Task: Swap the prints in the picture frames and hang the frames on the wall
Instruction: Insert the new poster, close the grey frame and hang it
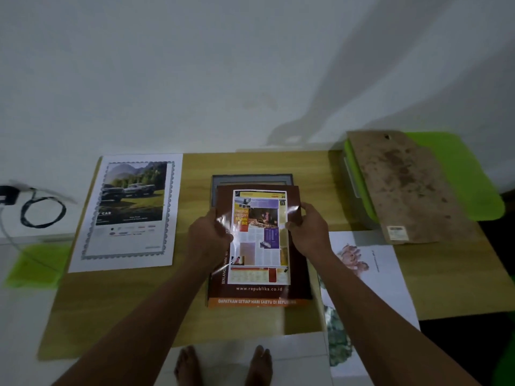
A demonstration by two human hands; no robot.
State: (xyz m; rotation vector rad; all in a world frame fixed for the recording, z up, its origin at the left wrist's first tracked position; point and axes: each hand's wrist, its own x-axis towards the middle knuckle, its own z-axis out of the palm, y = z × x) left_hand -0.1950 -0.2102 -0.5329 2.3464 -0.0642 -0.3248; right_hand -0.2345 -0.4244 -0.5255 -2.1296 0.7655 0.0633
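Both hands are on the glossy brown print (259,240) at the middle of the counter (195,316). The left hand (210,235) takes its left edge in a narrow grip, thumb on top. The right hand (308,232) pinches the right edge in the same close grip, and the paper curls and shines there. The sheet lies over a dark picture frame (252,180), whose top rail shows just past it toward 12 o'clock.

At 9 o'clock a print of cars below mountains (131,210) lies flat on the wood. At 4 o'clock another print, pale with a pinkish picture (381,274), hangs partly over the counter's edge. At 2 o'clock a stained brown backing board (404,188) rests tilted across a green box (468,176).

The counter is wood-grained and stands against a plain white wall (195,65). Further out at 9 o'clock a black cable (41,211) lies looped. Bare feet (223,363) show at 6 o'clock on the pale floor.
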